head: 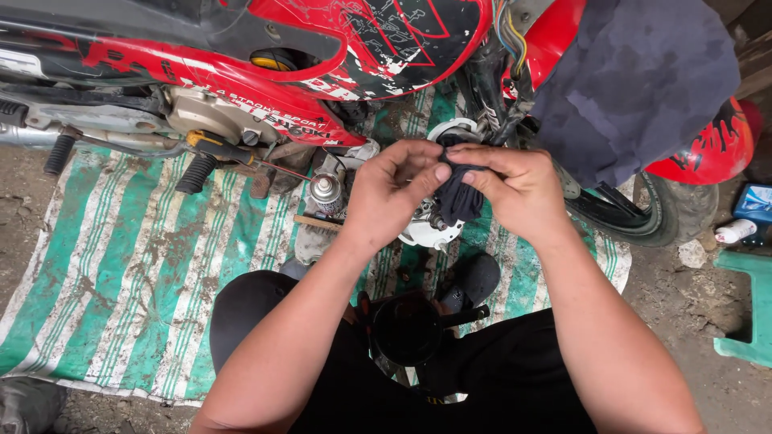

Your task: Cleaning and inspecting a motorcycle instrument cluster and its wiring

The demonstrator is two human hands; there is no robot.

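— What are the hands on?

— A dark cloth, bunched and hanging between them, just in front of the red motorcycle. The left hand pinches its upper edge between thumb and forefinger; the right hand grips the other side, fingers curled over the top. The two hands are close together, thumbs nearly touching.

— Anything behind the cloth?

— A round white metal part lies on the mat right under it, partly hidden by the cloth and the hands.

— Containers?

— A small spray can with a silver top stands just left of the left hand, below the motorcycle's engine. Whether anything is in it, I cannot tell. A black round cup-shaped part sits nearer the person, between the knees; its inside is too dark to read.

— Packages or labels?

— Far right of the motorcycle's front tyre, a small white bottle lies on the dirt beside a blue box, above a green plastic stool.

— And under it all?

— A green-and-white striped mat, muddy, spread beneath the motorcycle.
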